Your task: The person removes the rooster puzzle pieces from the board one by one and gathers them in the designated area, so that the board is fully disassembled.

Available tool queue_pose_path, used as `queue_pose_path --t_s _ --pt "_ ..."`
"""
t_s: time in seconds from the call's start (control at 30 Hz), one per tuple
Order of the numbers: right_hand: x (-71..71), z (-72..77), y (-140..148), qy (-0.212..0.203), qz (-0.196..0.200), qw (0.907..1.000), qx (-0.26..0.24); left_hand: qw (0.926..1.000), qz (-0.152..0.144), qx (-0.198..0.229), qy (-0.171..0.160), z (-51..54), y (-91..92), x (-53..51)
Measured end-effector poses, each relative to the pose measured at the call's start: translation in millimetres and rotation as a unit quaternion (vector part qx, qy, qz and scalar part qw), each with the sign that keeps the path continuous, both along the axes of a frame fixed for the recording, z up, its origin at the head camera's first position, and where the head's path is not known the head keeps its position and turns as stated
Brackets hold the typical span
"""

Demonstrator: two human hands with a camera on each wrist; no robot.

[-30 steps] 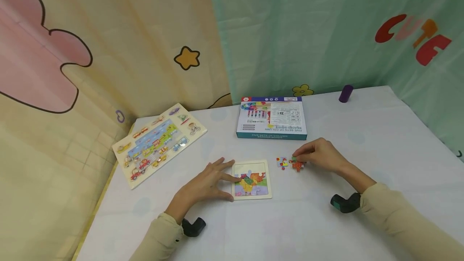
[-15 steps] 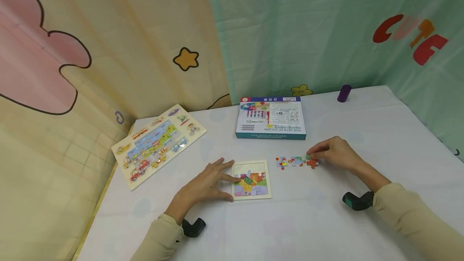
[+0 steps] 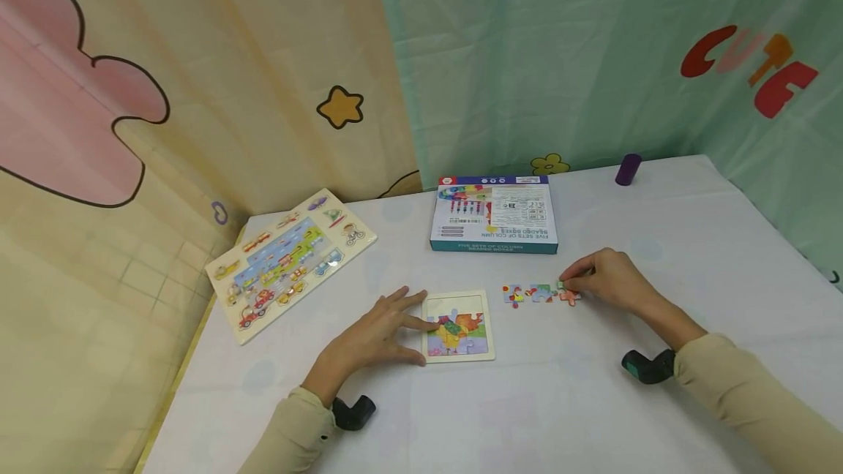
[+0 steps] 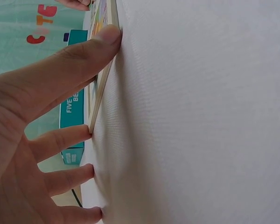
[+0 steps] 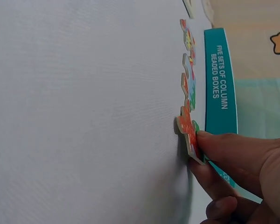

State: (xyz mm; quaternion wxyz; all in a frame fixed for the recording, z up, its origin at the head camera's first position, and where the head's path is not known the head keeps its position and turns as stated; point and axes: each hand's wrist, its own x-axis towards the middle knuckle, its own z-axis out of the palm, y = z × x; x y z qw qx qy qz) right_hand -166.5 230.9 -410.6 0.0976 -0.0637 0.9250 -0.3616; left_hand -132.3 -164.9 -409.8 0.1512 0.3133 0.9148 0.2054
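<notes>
My left hand (image 3: 378, 331) rests at the left side of a small square jigsaw board (image 3: 489, 324), fingers spread. Its thumb touches the board's edge in the left wrist view, and one finger reaches onto the picture. The board's upper part is bare; pieces fill the lower part. Between thumb and finger, my right hand (image 3: 606, 280) pinches a red-orange puzzle piece (image 5: 186, 128), tilted with one edge low near the cloth. Beside it lie two more pieces in a row, a blue-and-green puzzle piece (image 3: 542, 292) and a puzzle piece with a yellow figure (image 3: 514, 295).
A flat boxed set (image 3: 490, 214) lies behind the pieces. At the left back is a larger wooden picture board (image 3: 290, 262) with vehicles. A purple cylinder (image 3: 628, 170) stands at the far right. Curtains (image 3: 527, 57) close off the table's back.
My right hand has moved right with the red-orange piece, away from the blue-and-green piece, which now shows fully. The held piece has tilted since. My left hand stays where it was.
</notes>
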Motion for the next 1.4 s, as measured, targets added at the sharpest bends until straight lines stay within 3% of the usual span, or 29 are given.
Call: queue_pose_path --t_s 0.3,0.77,1.0,1.4 --pt "0.8 -6.6 1 0.036 -0.005 0.999 0.025 1.0 0.0 0.004 -0.002 -0.7 -0.4 -0.5" --pt "5.7 -3.2 -11 0.082 -0.005 0.9966 0.0 1.0 -0.003 -0.001 0.007 -1.3 -1.4 1.4" --pt "8.7 -3.6 -59 0.087 0.058 0.9945 -0.013 1.0 0.0 0.001 0.004 -2.2 -1.1 1.0" --pt "22.6 -8.9 -146 0.071 0.177 0.981 -0.034 1.0 -0.001 -0.004 0.003 0.1 -0.9 0.7"
